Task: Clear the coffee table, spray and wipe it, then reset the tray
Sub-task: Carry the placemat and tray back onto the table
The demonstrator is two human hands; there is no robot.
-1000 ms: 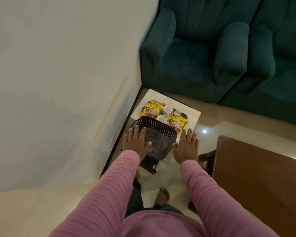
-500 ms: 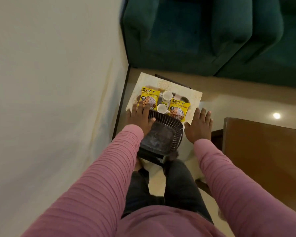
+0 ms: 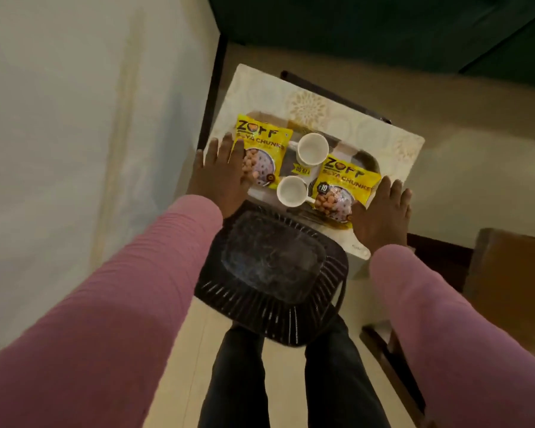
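Hands reach forward flat, neither grasping anything. The left hand (image 3: 220,177) has its fingers straight and spread over the left end of the tray (image 3: 365,156), and they overlap the near edge of one yellow packet (image 3: 261,149). Whether they touch it cannot be told. The right hand (image 3: 380,214) is likewise released, fingers straight and together, at the tray's right end just beside the second yellow packet (image 3: 343,188). Both wrists come out of pink sleeves.

Between the hands the tray lies on the desk (image 3: 322,106), which is covered with a cream patterned cloth. On the tray, one white cup (image 3: 312,148) stands upright between the two packets, and another white cup (image 3: 292,191) stands nearer the person, its handle pointing towards the right-hand packet.

Just in front of the desk a black slatted stool (image 3: 272,264) stands against the person's dark-trousered legs. A pale wall (image 3: 59,118) runs along the left, a green sofa (image 3: 352,23) sits beyond the desk, and brown wooden furniture (image 3: 513,273) shows at the right edge.
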